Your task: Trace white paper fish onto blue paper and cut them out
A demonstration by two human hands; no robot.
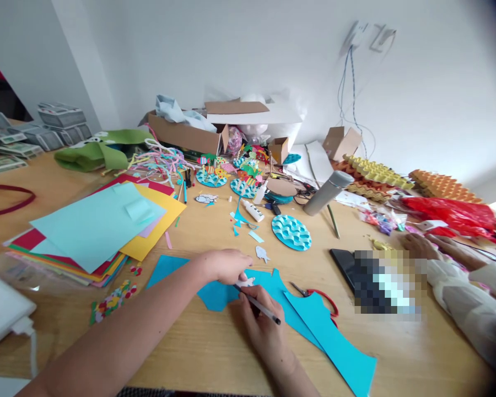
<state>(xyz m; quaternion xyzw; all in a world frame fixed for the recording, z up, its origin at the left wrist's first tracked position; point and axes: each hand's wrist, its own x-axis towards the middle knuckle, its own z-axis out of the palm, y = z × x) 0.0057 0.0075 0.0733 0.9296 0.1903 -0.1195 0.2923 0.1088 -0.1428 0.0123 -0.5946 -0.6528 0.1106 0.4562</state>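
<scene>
My right hand (262,325) is closed round a pen (264,311), its tip low over the blue paper (215,296). Bent fingers of my left hand (227,266) press a small white paper cutout (247,282) down onto that paper; the fingertips are partly hidden. Just beyond my hands lies another white fish-like cutout (262,253). Red-handled scissors (334,304) rest to the right, partly beneath a cut blue strip (339,342). Farther back is a blue oval (291,232) covered with wavy paper strips.
Coloured paper sheets (86,226) are stacked at left. Glue bottles (253,210), a grey flask (328,193) and decorated blue discs (210,177) stand behind. A phone (342,264) lies at right, near another person's hands (421,246). Cardboard boxes (186,137) line the wall.
</scene>
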